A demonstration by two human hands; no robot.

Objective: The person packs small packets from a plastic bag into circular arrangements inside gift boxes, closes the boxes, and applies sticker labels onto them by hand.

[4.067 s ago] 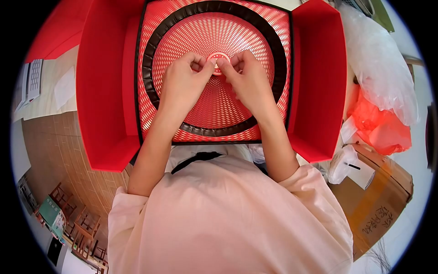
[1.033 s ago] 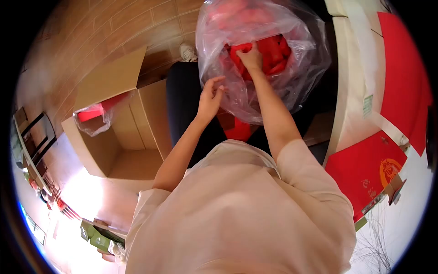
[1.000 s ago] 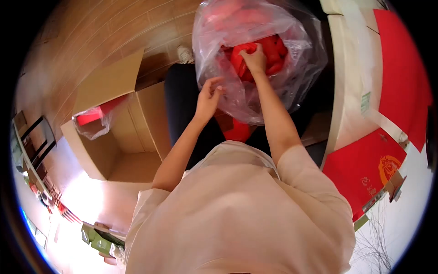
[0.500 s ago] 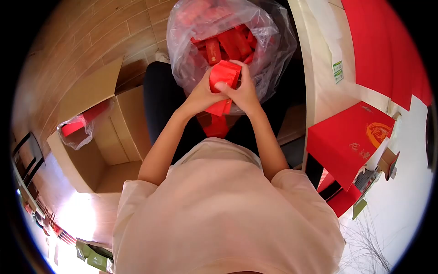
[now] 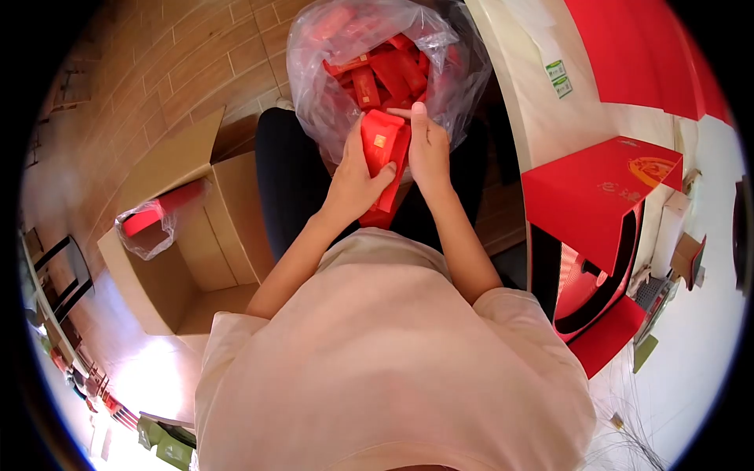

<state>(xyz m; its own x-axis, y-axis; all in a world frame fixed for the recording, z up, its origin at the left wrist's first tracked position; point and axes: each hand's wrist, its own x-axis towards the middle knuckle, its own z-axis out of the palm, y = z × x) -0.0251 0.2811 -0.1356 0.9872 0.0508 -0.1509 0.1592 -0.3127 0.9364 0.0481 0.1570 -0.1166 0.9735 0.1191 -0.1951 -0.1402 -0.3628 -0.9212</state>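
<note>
A red packet (image 5: 380, 169) with a small gold square on its front stands roughly upright in front of my lap. My left hand (image 5: 353, 182) is closed around its left side, the thumb lying across the front. Along the packet's right edge is my right hand (image 5: 430, 153), its thumb pointing up and a finger stretched toward the packet's top; its other fingers are hidden. Just beyond my hands, a clear plastic bag (image 5: 314, 98) holds many similar red packets (image 5: 365, 85). More red material shows below the held packet, partly covered by it.
An open cardboard box (image 5: 236, 212) sits to my left, with a red item in clear plastic (image 5: 161, 210) at its flap. To my right, a pale-covered table (image 5: 503, 78) carries a large red gift box (image 5: 597, 196) and red cloth (image 5: 652, 55). Wooden-look tiles (image 5: 181, 78) cover the floor.
My right hand has come off the packet's front to its right edge. The packet has turned, and its gold square now shows. The view has shifted slightly.
</note>
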